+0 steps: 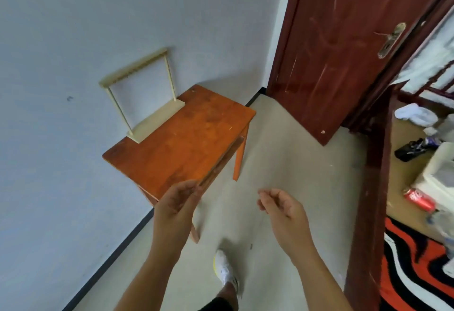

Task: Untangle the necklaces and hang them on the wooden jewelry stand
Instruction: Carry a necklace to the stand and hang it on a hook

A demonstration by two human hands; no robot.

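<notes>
A pale wooden jewelry stand [147,94] stands upright at the back left of a small orange wooden table [186,138], against the wall. Its top bar carries a row of small pegs with nothing hanging on them. My left hand [175,202] is raised at the table's near corner, fingers fairly straight, palm facing right. To the right of the table, my right hand [280,206] hovers over the floor with loosely curled fingers. No necklace shows plainly in either hand or on the table; the picture is blurred.
A dark red door [339,47] stands open at the right, with its frame post [371,200] close to my right arm. Beyond it lie a red can [418,198], a striped rug [417,266] and clutter. My white shoe [224,269] is on the beige floor.
</notes>
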